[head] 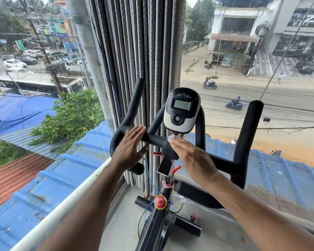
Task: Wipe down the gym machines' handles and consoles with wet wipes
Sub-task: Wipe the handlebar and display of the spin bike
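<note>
At the bike's black handlebar [223,161] by the window, head view: right hand [194,160] lies fingers straight, pressing a white wipe [171,138] onto the bar's centre just under the console [181,110], grip flat and not curled, wipe mostly hidden beneath the fingertips. Left hand [130,147] is flat with fingers apart and straight, resting against the left bar, gripping nothing. Red knob [160,202] sits lower on the frame, grey curtain [140,51] hangs behind.
</note>
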Demonstrator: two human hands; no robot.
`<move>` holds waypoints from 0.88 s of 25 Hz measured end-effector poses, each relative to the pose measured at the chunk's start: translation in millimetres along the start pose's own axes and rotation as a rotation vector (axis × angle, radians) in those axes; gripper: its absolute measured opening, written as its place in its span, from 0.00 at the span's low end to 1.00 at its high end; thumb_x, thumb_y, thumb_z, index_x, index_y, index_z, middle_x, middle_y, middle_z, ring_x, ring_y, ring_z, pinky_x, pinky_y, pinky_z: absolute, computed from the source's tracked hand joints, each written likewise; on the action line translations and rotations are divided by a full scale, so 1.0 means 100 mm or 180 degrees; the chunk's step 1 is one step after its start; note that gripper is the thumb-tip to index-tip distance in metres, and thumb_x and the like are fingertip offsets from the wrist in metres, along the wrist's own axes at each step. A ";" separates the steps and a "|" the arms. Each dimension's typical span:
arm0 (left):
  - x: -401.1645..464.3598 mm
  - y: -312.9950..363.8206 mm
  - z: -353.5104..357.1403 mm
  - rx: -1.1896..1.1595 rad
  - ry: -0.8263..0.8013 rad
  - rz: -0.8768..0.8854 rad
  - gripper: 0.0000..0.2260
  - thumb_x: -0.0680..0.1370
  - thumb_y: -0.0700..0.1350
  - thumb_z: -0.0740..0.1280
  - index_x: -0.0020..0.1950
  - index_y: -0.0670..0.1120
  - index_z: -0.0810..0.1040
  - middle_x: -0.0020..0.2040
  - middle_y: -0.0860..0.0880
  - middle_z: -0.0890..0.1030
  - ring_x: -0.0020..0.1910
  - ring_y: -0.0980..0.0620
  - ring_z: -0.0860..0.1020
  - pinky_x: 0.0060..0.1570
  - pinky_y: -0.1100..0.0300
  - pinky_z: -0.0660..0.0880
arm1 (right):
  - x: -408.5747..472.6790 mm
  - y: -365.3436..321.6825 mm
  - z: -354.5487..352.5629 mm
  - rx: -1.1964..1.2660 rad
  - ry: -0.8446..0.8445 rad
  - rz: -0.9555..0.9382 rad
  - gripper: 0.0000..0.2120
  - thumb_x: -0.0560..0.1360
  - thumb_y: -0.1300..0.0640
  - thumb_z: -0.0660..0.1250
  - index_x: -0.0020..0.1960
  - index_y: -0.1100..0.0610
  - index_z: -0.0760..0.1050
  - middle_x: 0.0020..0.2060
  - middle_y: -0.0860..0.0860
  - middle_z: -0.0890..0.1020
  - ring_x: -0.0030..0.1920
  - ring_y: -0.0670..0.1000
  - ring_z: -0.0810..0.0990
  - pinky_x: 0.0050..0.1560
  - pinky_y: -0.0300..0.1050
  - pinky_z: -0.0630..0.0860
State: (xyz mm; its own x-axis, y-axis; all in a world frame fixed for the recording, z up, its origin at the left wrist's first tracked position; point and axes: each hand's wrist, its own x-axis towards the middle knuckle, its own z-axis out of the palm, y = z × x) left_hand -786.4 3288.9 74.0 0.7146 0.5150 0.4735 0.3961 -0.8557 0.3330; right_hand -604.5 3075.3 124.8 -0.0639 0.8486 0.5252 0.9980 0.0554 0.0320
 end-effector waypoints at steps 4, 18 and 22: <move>0.00 0.03 0.00 0.0049 0.0075 -0.0010 0.33 0.81 0.50 0.71 0.83 0.45 0.62 0.82 0.48 0.63 0.83 0.52 0.56 0.80 0.62 0.43 | 0.09 0.10 0.02 0.0180 0.0062 0.0553 0.25 0.73 0.73 0.71 0.69 0.63 0.76 0.67 0.58 0.79 0.63 0.55 0.82 0.60 0.51 0.80; 0.00 0.03 -0.03 -0.0032 0.0029 -0.0022 0.33 0.80 0.49 0.72 0.82 0.44 0.65 0.81 0.46 0.67 0.82 0.51 0.60 0.82 0.57 0.48 | 0.01 -0.07 0.10 0.0374 0.0126 0.0607 0.21 0.74 0.73 0.71 0.66 0.62 0.79 0.63 0.54 0.80 0.59 0.54 0.83 0.62 0.49 0.81; -0.01 0.06 -0.04 0.0080 0.0075 -0.0056 0.33 0.79 0.48 0.72 0.82 0.44 0.65 0.81 0.47 0.67 0.81 0.51 0.61 0.81 0.48 0.57 | -0.21 -0.20 0.02 0.0576 0.0097 0.0166 0.13 0.75 0.68 0.72 0.59 0.61 0.83 0.52 0.51 0.82 0.51 0.49 0.82 0.54 0.43 0.83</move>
State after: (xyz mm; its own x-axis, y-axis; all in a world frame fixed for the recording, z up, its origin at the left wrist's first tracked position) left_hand -787.3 3283.8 78.9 0.6938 0.5308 0.4868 0.4230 -0.8473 0.3211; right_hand -622.8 3057.3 111.9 -0.0093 0.8366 0.5477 0.9831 0.1079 -0.1480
